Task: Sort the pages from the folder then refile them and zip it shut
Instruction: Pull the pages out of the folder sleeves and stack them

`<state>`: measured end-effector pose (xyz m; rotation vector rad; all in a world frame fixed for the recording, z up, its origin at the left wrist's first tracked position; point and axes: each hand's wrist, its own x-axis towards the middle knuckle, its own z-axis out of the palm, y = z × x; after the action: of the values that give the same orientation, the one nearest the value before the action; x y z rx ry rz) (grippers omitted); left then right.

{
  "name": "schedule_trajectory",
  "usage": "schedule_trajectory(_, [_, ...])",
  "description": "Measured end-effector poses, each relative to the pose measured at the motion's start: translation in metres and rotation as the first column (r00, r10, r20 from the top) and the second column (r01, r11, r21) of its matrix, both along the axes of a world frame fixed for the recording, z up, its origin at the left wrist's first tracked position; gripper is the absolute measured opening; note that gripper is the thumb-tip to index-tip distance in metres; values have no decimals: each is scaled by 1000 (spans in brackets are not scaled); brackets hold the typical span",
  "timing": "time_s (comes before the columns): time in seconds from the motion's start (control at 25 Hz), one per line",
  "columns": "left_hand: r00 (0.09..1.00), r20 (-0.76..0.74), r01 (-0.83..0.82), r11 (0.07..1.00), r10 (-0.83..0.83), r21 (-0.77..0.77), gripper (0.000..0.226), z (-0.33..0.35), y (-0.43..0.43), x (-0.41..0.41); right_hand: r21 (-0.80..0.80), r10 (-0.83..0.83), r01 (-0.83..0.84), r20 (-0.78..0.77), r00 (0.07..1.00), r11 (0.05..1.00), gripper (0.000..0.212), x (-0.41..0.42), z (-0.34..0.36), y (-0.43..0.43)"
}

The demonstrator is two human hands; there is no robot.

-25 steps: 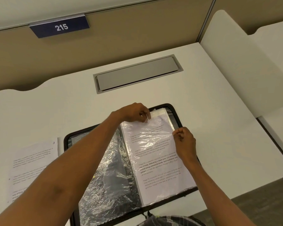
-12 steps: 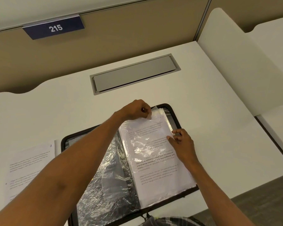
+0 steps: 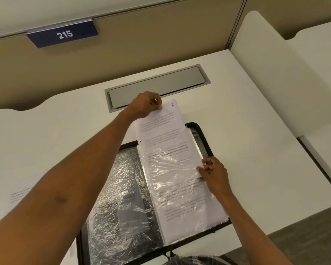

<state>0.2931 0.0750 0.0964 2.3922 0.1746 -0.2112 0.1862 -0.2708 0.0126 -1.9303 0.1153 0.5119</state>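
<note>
- We see a white counter [image 3: 246,131] carrying an open black zip folder [image 3: 204,138] at its near edge, under both arms
- A grey hatch [image 3: 157,85] is set into the counter beyond the folder
- In the folder's right half a crinkled plastic sleeve [image 3: 180,178] lies on a stack of sheets
- A printed page [image 3: 164,129] sticks partly out of the sleeve's top, reaching past the folder's far rim towards the hatch
- We note a loose printed sheet [image 3: 23,190] on the counter, far left
- The left hand [image 3: 144,106] has its fingers clamped on the page's top edge
- The right hand [image 3: 214,173] has its fingers pinched on the sleeve's right edge
</note>
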Motion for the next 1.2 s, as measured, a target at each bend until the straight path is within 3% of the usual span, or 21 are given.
schedule_trajectory(0.24, [982, 161, -112, 991, 99, 71, 5, 43, 32, 11, 23, 3, -3, -1, 1000, 1000, 22, -1, 3, 2])
schedule_trajectory(0.6, [909, 416, -130, 966, 26, 225, 11, 137, 53, -16, -60, 13, -9, 78, 997, 998, 21, -2, 3, 4])
schedule_trajectory(0.8, [867, 495, -102, 956, -50, 275, 11, 193, 54, -62, -286, 110, -16, 315, 943, 958, 31, -4, 17, 7])
schedule_trajectory(0.96, [847, 516, -42, 952, -127, 304, 8, 222, 43, -110, -80, 106, -76, 519, 848, 994, 60, 3, 76, 52])
schedule_trajectory(1.08, [846, 502, 5, 944, -180, 330, 4, 230, 37, -146, 6, 153, -190, 567, 810, 982, 78, 12, 129, 102])
schedule_trajectory(1.2, [861, 477, 17, 947, -177, 320, 5, 228, 37, -179, -16, 293, -346, 566, 770, 938, 58, 9, 160, 139])
